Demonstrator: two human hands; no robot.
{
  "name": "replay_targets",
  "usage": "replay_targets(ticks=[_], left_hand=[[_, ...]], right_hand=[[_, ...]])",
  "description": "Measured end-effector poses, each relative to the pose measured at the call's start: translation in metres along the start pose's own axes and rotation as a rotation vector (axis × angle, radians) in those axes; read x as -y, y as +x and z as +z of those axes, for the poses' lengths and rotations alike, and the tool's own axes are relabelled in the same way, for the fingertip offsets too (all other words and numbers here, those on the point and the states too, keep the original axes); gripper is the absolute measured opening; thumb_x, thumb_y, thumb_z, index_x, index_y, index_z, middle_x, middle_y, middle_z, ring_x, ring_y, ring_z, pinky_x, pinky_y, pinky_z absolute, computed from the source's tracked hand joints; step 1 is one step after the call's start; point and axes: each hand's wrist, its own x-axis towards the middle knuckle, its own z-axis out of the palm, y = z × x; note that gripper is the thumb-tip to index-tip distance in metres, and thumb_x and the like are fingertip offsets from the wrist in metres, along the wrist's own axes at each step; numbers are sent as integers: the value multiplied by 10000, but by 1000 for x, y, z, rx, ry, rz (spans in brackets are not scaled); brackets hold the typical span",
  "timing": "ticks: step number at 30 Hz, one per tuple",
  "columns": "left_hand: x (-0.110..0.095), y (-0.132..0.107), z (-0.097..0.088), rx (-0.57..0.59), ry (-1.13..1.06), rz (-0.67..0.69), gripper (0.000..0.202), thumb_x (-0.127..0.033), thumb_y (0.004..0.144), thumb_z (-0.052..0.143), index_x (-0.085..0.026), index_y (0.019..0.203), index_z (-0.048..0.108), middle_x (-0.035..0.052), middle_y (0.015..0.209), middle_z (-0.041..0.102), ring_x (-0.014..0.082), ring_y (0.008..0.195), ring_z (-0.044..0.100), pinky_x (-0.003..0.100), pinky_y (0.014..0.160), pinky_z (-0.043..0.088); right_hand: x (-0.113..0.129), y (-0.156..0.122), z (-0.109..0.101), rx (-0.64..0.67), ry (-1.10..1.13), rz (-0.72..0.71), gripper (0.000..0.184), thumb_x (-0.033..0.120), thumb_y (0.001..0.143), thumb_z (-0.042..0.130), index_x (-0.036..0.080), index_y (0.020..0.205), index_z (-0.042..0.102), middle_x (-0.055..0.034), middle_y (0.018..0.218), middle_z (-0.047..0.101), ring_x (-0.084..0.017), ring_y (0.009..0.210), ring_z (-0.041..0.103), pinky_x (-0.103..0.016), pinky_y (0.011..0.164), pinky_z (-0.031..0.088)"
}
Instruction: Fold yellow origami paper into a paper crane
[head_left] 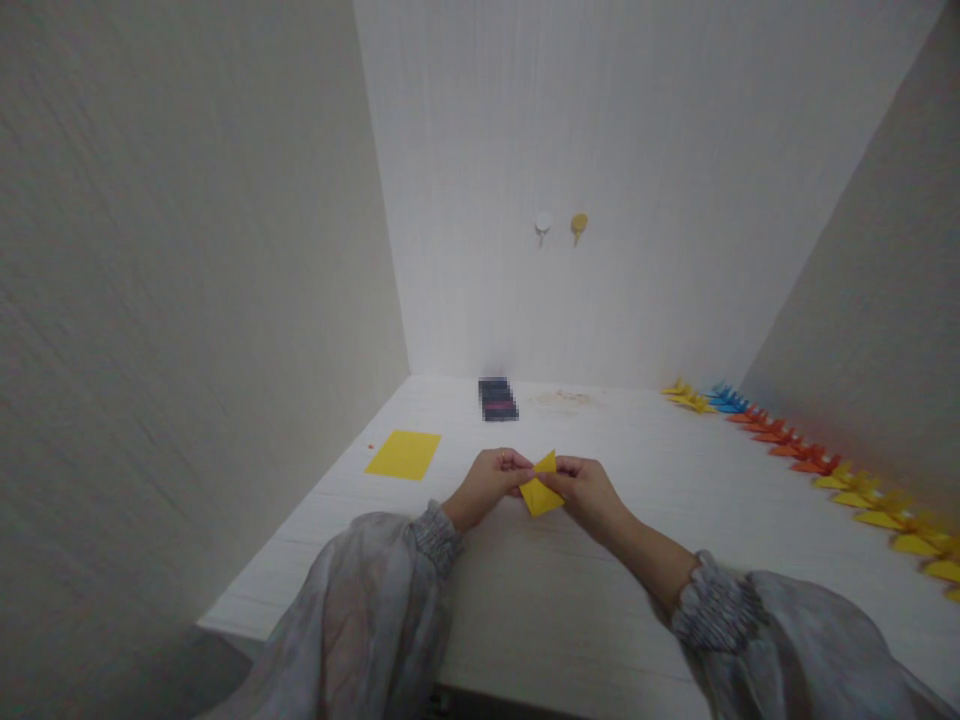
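Note:
A small folded piece of yellow paper (541,487) is held just above the white table (525,590), near its middle. My left hand (491,482) pinches its left edge with closed fingers. My right hand (589,490) pinches the right side, fingers also closed. Both wrists come out of loose grey sleeves.
A flat yellow sheet (403,454) lies at the left of the table. A dark blurred object (498,399) sits at the back. A row of folded paper figures, yellow, blue and orange (802,455), runs along the right wall. Two round hooks (560,226) hang on the back wall.

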Motion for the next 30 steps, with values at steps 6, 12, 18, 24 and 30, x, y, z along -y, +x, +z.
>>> replay_targets(ticks=[6, 12, 18, 24, 30], left_hand=[[-6, -1, 1, -80, -19, 28, 204, -179, 547, 652, -100, 715, 568, 9, 617, 583, 86, 551, 544, 225, 557, 438], [-6, -2, 2, -11, -25, -2, 240, -195, 538, 661, -116, 730, 540, -2, 627, 572, 77, 527, 528, 206, 514, 409], [-6, -2, 1, -43, -30, 66, 317, -257, 511, 703, -125, 723, 509, -29, 591, 536, 62, 497, 499, 195, 499, 391], [-7, -3, 3, -8, -29, 60, 377, -334, 548, 686, -138, 823, 519, 4, 669, 586, 95, 569, 545, 214, 539, 398], [-5, -2, 3, -12, 16, 30, 289, -344, 561, 665, -112, 677, 539, 5, 606, 578, 71, 513, 500, 192, 504, 343]], right_hand=[[5, 2, 0, -25, 140, -15, 150, 246, 543, 678, 163, 660, 635, -26, 635, 640, -159, 588, 568, -284, 599, 431], [11, -1, 2, -61, 96, -19, 134, 235, 525, 686, 165, 621, 625, -6, 593, 624, -138, 551, 550, -274, 579, 421], [11, 0, 1, -85, 162, -60, 215, 243, 547, 683, 173, 735, 607, 6, 627, 616, -118, 565, 544, -262, 591, 409], [15, -2, 2, -56, 193, -98, 285, 232, 550, 692, 175, 793, 555, 18, 614, 595, -110, 561, 541, -254, 583, 408], [14, -3, 4, -29, 169, -110, 300, 238, 556, 688, 176, 809, 538, 25, 611, 585, -102, 558, 533, -245, 574, 402]])
